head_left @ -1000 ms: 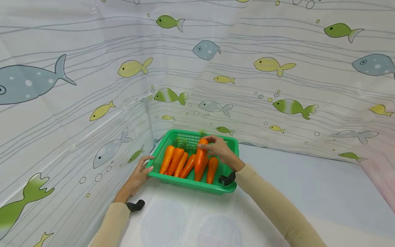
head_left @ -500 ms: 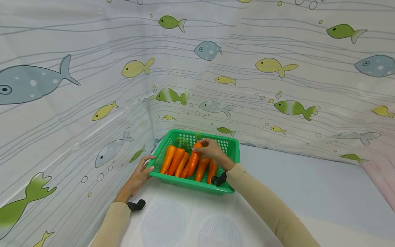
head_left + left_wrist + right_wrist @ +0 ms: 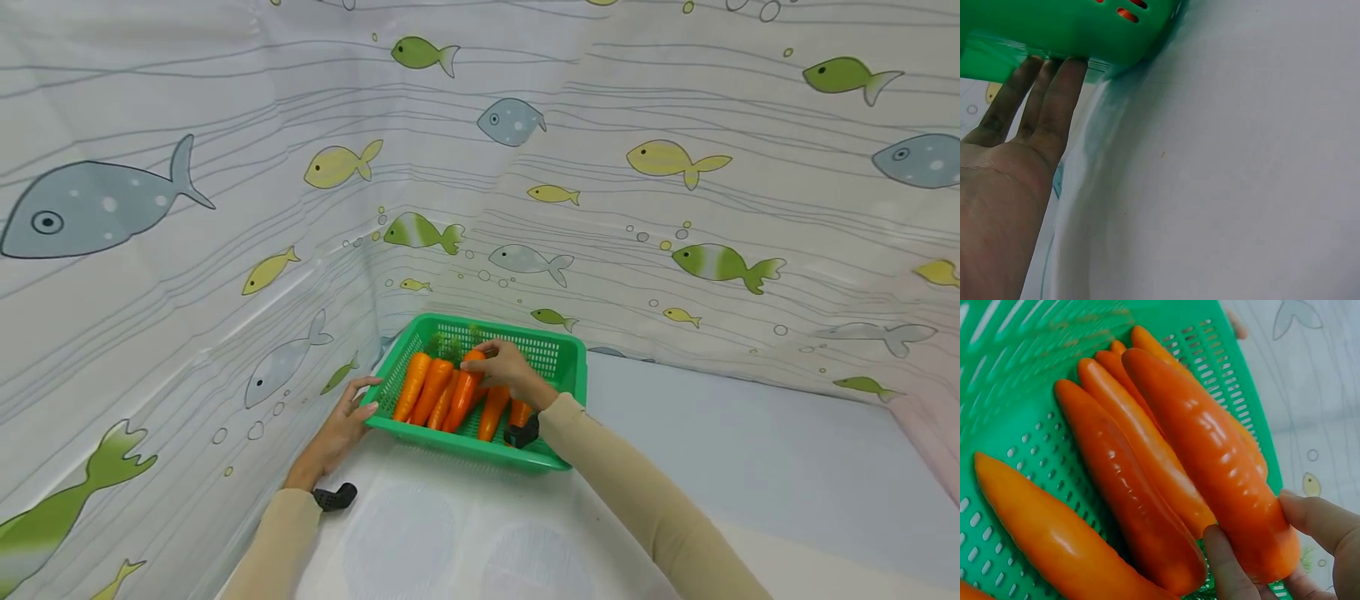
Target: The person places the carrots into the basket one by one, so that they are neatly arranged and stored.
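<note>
In the head view, a green plastic basket [image 3: 472, 450] with slotted walls stands in the corner. Several orange carrots [image 3: 412, 387] lie in it side by side. My right hand [image 3: 506, 367] pinches one carrot [image 3: 465, 392] near its thick leafy end, and the thin end points toward me. The right wrist view has this carrot [image 3: 1210, 444] close up, slanting over its neighbours, the thumb on one side and fingers on the other. At the basket's left front corner, my left hand [image 3: 341, 425] holds the rim. The left wrist view shows its fingers [image 3: 1060, 100] against the outer side.
White sheeting [image 3: 570, 125] printed with fish rises at the left and back, close to the basket. A white surface [image 3: 420, 533] lies under the basket and extends to the right. Green leafy tops [image 3: 450, 346] stick up near the basket's back wall.
My right hand has moved left and slightly down with the held carrot, bringing it down beside the carrots on the left. My left hand has stayed on the rim.
</note>
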{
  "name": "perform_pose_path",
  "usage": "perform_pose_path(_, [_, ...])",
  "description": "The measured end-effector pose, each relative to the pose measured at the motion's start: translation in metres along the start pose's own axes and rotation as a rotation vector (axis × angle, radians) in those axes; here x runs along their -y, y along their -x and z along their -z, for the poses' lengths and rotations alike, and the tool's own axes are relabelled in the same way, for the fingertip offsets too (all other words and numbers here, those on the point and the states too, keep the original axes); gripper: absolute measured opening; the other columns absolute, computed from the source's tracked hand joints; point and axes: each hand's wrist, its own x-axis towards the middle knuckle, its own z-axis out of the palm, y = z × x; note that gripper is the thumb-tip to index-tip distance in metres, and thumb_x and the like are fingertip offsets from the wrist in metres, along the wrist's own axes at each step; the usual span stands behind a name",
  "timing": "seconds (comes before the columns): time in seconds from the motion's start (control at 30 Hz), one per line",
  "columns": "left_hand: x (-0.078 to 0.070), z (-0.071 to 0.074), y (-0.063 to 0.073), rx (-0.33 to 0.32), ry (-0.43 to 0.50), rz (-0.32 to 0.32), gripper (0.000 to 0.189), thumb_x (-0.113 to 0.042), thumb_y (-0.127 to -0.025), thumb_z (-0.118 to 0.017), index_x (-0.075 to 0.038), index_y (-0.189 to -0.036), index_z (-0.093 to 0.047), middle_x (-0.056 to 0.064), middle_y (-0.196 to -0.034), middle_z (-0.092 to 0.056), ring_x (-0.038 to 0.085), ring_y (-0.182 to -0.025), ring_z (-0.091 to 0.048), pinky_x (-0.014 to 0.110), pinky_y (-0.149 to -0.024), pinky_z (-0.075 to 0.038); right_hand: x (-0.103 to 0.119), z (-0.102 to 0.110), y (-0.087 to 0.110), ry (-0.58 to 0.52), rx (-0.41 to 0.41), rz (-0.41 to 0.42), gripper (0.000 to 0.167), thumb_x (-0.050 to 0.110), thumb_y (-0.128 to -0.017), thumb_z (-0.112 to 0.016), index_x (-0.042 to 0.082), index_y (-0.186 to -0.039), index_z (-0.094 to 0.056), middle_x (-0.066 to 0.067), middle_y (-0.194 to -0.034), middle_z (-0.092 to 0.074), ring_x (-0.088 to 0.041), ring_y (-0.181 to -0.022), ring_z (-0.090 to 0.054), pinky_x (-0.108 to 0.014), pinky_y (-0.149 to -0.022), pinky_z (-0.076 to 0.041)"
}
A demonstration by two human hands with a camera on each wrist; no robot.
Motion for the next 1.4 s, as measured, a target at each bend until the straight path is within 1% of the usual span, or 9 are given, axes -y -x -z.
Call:
perform_pose_path(0.3, [0.0, -0.002, 0.001, -0.016, -0.01, 0.022, 0.046, -0.012, -0.109, -0.047, -0.016, -0.151, -0.028, 0.02, -0.144, -0.033, 0.023, -0.12, -0.05, 0.029, -0.095, -0.05, -0.006, -0.003, -0.006, 0.016, 0.01, -0.033, 0.05, 0.012, -0.091, -0.081, 0.001, -0.132, -0.054, -0.019, -0.119, -0.061, -0.031, -0.089, -0.069, -0.053, -0.091, -0.056])
perform_pose_path(0.57, [-0.003, -0.005, -0.003, 0.004, 0.001, 0.013, 0.046, -0.013, -0.109, -0.048, -0.017, -0.151, -0.029, 0.019, -0.144, -0.034, 0.022, -0.118, -0.051, 0.029, -0.095, -0.05, -0.003, 0.0, 0.0, 0.052, 0.02, -0.031, 0.036, 0.009, -0.095, -0.075, -0.003, -0.123, -0.056, -0.022, -0.107, -0.07, -0.039, -0.094, -0.071, -0.053, -0.091, -0.056])
perform_pose_path(0.7, [-0.004, -0.007, -0.005, 0.012, 0.004, 0.018, 0.044, -0.012, -0.109, -0.047, -0.02, -0.15, -0.031, 0.019, -0.143, -0.035, 0.02, -0.117, -0.053, 0.028, -0.094, -0.05, -0.001, 0.004, 0.008, 0.043, 0.022, -0.046, 0.03, 0.007, -0.098, -0.07, -0.005, -0.123, -0.057, -0.026, -0.112, -0.068, -0.045, -0.103, -0.068, -0.055, -0.094, -0.054])
perform_pose_path(0.83, [-0.007, -0.009, -0.007, 0.024, -0.019, 0.031, 0.045, -0.012, -0.11, -0.046, -0.016, -0.151, -0.029, 0.024, -0.147, -0.032, 0.031, -0.123, -0.048, 0.031, -0.096, -0.05, 0.006, 0.012, 0.015, 0.073, 0.018, -0.033, 0.028, 0.011, -0.102, -0.065, -0.004, -0.125, -0.059, -0.026, -0.123, -0.064, -0.047, -0.11, -0.064, -0.056, -0.096, -0.053])
perform_pose_path(0.97, [-0.013, -0.009, -0.009, 0.023, -0.164, 0.067, 0.048, -0.019, -0.11, -0.051, -0.018, -0.153, -0.03, 0.023, -0.162, -0.017, 0.042, -0.147, -0.022, 0.046, -0.107, -0.044, 0.015, 0.029, 0.024, 0.117, 0.015, 0.035, 0.034, 0.015, -0.105, -0.06, -0.006, -0.132, -0.057, -0.028, -0.133, -0.057, -0.048, -0.118, -0.058, -0.056, -0.099, -0.051])
perform_pose_path(1.07, [-0.019, -0.007, -0.012, 0.023, -0.283, 0.09, 0.05, -0.025, -0.108, -0.057, -0.021, -0.152, -0.035, 0.019, -0.167, -0.014, 0.045, -0.153, -0.01, 0.062, -0.111, -0.036, 0.023, 0.05, 0.037, 0.127, 0.005, 0.093, 0.036, 0.016, -0.106, -0.059, -0.008, -0.133, -0.056, -0.029, -0.134, -0.055, -0.047, -0.12, -0.057, -0.055, -0.1, -0.05])
perform_pose_path(1.17, [-0.027, -0.001, -0.015, 0.025, -0.381, 0.104, 0.052, -0.03, -0.105, -0.062, -0.024, -0.151, -0.04, 0.02, -0.162, -0.027, 0.048, -0.148, -0.026, 0.068, -0.108, -0.035, 0.03, 0.071, 0.055, 0.144, -0.029, 0.139, 0.032, 0.017, -0.106, -0.06, -0.006, -0.128, -0.059, -0.025, -0.129, -0.058, -0.043, -0.115, -0.061, -0.053, -0.099, -0.052])
perform_pose_path(1.27, [-0.038, 0.003, -0.015, 0.022, -0.492, 0.119, 0.052, -0.036, -0.102, -0.067, -0.029, -0.148, -0.046, 0.017, -0.155, -0.038, 0.045, -0.14, -0.04, 0.064, -0.104, -0.041, 0.037, 0.092, 0.078, 0.168, -0.082, 0.163, 0.032, 0.019, -0.105, -0.062, -0.006, -0.125, -0.06, -0.022, -0.122, -0.06, -0.041, -0.109, -0.064, -0.048, -0.095, -0.054])
perform_pose_path(1.4, [-0.052, 0.004, -0.011, 0.014, -0.638, 0.08, 0.053, -0.038, -0.099, -0.07, -0.028, -0.148, -0.05, 0.012, -0.152, -0.043, 0.04, -0.134, -0.045, 0.058, -0.1, -0.045, 0.036, 0.12, 0.109, 0.244, -0.14, 0.206, 0.032, 0.021, -0.105, -0.063, -0.005, -0.124, -0.06, -0.021, -0.12, -0.062, -0.04, -0.106, -0.065, -0.046, -0.093, -0.056])
